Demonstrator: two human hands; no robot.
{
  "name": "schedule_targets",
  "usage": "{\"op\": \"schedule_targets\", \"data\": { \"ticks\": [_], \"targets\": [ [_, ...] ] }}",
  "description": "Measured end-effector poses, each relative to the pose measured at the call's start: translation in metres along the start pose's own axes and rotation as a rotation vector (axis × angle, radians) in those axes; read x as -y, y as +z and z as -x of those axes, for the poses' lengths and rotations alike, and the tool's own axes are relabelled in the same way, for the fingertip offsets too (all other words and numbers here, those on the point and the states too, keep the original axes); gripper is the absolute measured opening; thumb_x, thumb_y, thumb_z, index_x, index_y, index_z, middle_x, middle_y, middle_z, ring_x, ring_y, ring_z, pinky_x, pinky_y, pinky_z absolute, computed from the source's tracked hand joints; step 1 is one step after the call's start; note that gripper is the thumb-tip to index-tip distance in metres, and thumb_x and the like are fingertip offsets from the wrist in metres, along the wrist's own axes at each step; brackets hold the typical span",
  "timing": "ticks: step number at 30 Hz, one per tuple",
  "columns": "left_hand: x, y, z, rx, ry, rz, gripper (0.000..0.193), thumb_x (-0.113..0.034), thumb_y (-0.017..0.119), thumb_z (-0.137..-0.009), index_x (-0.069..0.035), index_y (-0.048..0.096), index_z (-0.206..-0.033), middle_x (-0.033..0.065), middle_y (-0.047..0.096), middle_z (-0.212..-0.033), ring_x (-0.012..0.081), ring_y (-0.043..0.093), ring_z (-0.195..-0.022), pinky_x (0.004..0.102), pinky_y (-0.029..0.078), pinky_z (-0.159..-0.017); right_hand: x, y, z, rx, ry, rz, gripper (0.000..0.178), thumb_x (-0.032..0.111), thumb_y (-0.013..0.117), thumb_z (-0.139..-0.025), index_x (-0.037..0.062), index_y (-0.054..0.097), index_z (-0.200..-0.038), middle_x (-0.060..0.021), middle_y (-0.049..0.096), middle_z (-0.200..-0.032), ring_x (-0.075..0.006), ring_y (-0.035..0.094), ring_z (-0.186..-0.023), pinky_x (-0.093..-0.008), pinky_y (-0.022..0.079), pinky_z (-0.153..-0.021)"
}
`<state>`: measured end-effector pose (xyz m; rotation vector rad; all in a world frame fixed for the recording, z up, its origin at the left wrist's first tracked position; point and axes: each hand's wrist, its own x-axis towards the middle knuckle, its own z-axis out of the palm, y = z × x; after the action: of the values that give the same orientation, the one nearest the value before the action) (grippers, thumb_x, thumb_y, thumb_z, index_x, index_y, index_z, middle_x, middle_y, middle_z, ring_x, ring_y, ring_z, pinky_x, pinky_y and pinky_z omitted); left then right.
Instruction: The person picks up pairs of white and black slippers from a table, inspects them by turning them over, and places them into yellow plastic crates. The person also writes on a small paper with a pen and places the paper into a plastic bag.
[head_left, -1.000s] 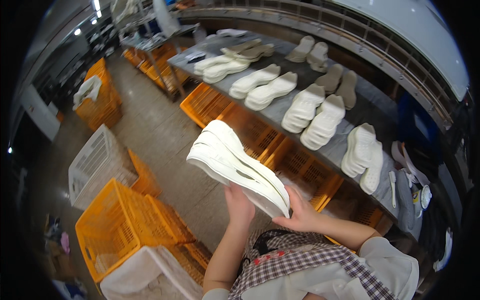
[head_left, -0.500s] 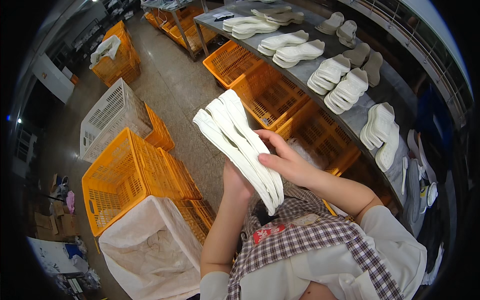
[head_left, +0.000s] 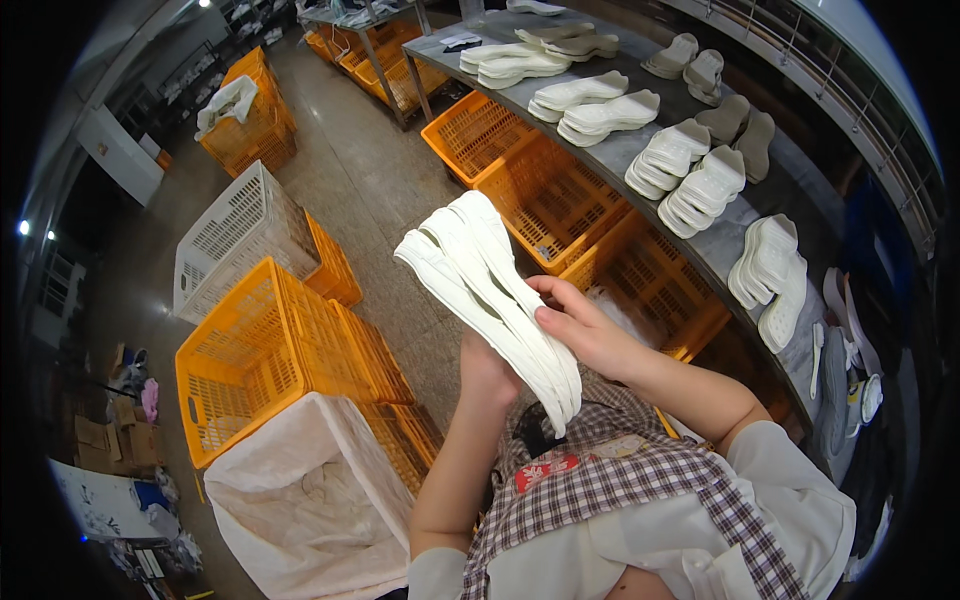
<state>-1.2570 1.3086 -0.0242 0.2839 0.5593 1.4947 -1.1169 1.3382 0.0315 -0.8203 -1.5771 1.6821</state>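
A small stack of white shoe soles [head_left: 490, 290] is held up in front of my body, tilted, with one end toward my apron. My right hand [head_left: 583, 325] grips its right side, thumb on top and fingers curled round the edge. Under the left side, my left hand [head_left: 488, 372] supports the stack; most of its fingers are hidden beneath the soles. On the grey table [head_left: 640, 150] to the right lie several more piles of white soles [head_left: 703, 190], and a pile of soles [head_left: 770, 270] lies nearer to me.
Orange crates [head_left: 550, 205] stand under the table's edge. To my left are another orange crate [head_left: 240, 365], a white crate [head_left: 230, 240] and a container with a pale cloth liner [head_left: 300, 490]. A brush [head_left: 817, 358] lies at the table's near end, beside grey soles [head_left: 833, 400].
The stack has turned slightly in my hands, and its soles are fanned a little differently. The whole view has shifted, with the surroundings sitting slightly farther right. Both hands keep their hold.
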Motion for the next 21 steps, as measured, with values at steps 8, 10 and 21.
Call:
{"op": "schedule_targets", "data": {
  "ticks": [8, 10, 21],
  "targets": [
    [-0.006, 0.018, 0.010, 0.024, 0.163, -0.187, 0.048, -0.033, 0.053, -0.092, 0.001, 0.042, -0.125, 0.0128, 0.056, -0.112, 0.0216, 0.061, -0.095, 0.0329, 0.054, -0.079, 0.004, -0.006, 0.010, 0.012, -0.061, 0.126, 0.046, 0.026, 0.049, -0.094, -0.0018, 0.043, -0.130, -0.0131, 0.045, -0.124, -0.0215, 0.041, -0.116, -0.0335, 0.032, -0.101],
    [-0.006, 0.021, 0.012, -0.016, 0.164, -0.237, 0.048, -0.031, 0.052, -0.092, 0.001, 0.041, -0.126, 0.0136, 0.055, -0.113, 0.0219, 0.060, -0.097, 0.0325, 0.054, -0.079, 0.005, -0.007, 0.012, 0.016, -0.132, 0.136, 0.046, 0.026, 0.048, -0.095, -0.0031, 0.043, -0.130, -0.0137, 0.043, -0.126, -0.0224, 0.040, -0.119, -0.0334, 0.031, -0.102],
    [0.000, 0.005, 0.008, -0.020, 0.212, -0.412, 0.048, -0.020, 0.055, -0.092, 0.004, 0.038, -0.131, 0.0144, 0.051, -0.123, 0.0221, 0.054, -0.109, 0.0336, 0.047, -0.090, 0.008, -0.016, 0.021, 0.061, -0.200, 0.254, 0.053, 0.029, 0.058, -0.089, -0.0060, 0.043, -0.127, -0.0156, 0.039, -0.129, -0.0238, 0.038, -0.122, -0.0331, 0.031, -0.102]
  ]
}}
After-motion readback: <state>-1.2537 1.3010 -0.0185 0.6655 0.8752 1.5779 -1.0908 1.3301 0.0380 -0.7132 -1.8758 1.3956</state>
